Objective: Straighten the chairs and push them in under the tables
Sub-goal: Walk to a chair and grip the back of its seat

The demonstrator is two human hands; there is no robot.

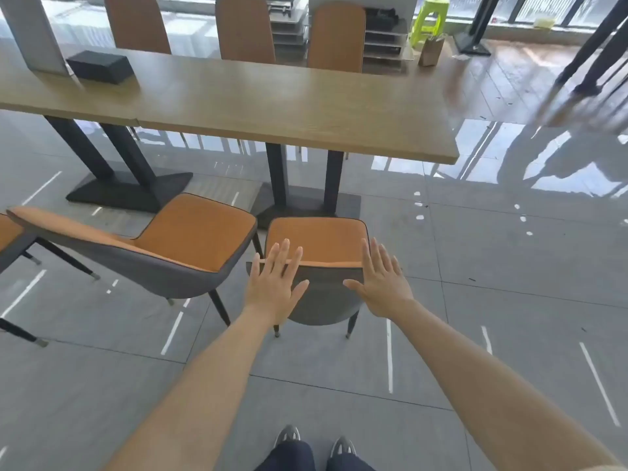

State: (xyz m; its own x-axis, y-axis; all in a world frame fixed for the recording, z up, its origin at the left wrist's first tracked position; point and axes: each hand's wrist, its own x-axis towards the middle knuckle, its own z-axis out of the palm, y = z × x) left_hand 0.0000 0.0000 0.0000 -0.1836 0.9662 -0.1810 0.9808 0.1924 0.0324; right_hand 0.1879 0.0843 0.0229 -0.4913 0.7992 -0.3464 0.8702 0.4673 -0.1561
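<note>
An orange-seated chair with a grey back (324,294) stands in front of me, facing the long wooden table (272,107), its seat short of the table edge. My left hand (273,283) lies flat with straight fingers on the left of its backrest. My right hand (382,280) is flat against the backrest's right edge. A second, matching chair (190,232) stands to the left, turned at an angle away from the table. The edge of a third chair (8,232) shows at far left.
Three orange chairs (244,28) stand tucked in on the table's far side. A black box (100,67) lies on the table at left. The table's black pedestal legs (302,185) stand just ahead of the chair. A green stool (430,20) stands far back.
</note>
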